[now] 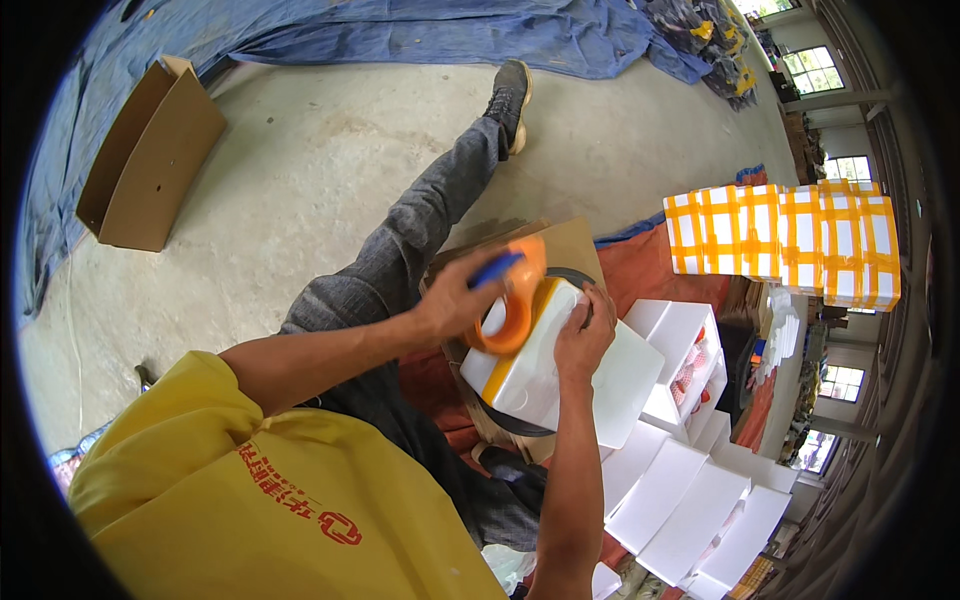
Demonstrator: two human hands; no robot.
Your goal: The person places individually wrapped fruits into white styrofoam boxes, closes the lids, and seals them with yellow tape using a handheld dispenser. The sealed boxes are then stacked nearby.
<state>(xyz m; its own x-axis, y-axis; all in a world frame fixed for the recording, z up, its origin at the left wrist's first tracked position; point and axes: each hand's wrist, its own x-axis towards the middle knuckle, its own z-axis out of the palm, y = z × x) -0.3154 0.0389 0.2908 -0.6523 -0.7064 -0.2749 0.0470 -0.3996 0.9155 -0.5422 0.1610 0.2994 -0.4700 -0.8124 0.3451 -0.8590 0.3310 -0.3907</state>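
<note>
My left hand is closed around the blue handle of an orange tape dispenser, blurred by motion. The dispenser lies against one end of a white foam box, where a band of yellow tape runs across the box. My right hand rests on the box's upper face, fingers curled over its far edge, holding no tool. Beneath the box a round black disc shows at both sides, over brown cardboard.
At right stand white foam boxes, one open with red fruit in netting, and a stack of taped foam boxes. An open cardboard carton stands far left beside a blue tarp. My outstretched leg crosses the floor.
</note>
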